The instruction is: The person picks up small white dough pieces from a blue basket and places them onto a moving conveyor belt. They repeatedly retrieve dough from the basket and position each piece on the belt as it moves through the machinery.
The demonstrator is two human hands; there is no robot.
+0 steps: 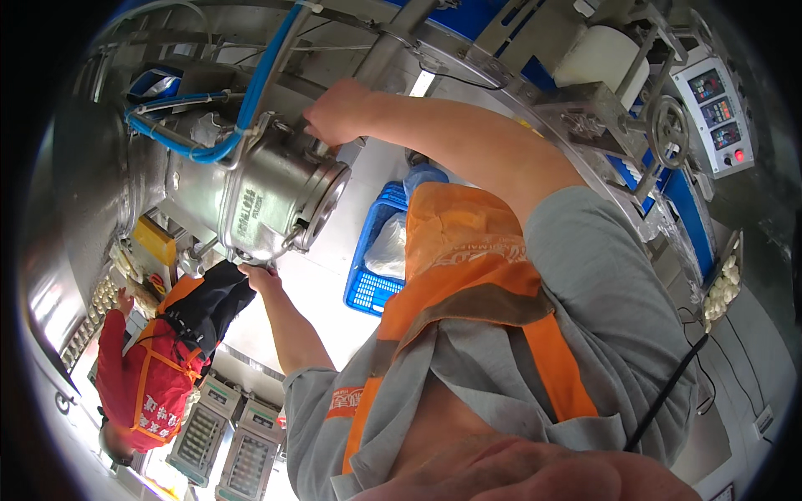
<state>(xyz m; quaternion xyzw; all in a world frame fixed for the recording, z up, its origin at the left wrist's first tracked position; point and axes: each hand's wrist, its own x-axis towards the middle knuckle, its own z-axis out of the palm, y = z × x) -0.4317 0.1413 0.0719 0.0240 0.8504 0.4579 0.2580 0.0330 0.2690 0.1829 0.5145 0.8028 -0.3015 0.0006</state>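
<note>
A stainless-steel cylindrical machine housing [257, 200] with a round flanged end [327, 206] stands before me at the left. Along its lower edge, my left hand [259, 277] has its fingers closed around a small metal fitting. My right hand [338, 116] is curled beside the upper side of the flange, close to a metal fitting [318, 149]; its fingertips are partly hidden, so whether it grips the fitting cannot be told. A swing bolt [293, 238] sits at the flange's lower rim. Blue hoses [250, 106] pass over the housing.
A blue plastic crate [357, 288] holds a white bag [387, 247]. At the left a co-worker in red [156, 376] stands beside trays of dough pieces [103, 297]. A conveyor machine with a handwheel [667, 131] and control panel [714, 113] runs along the right.
</note>
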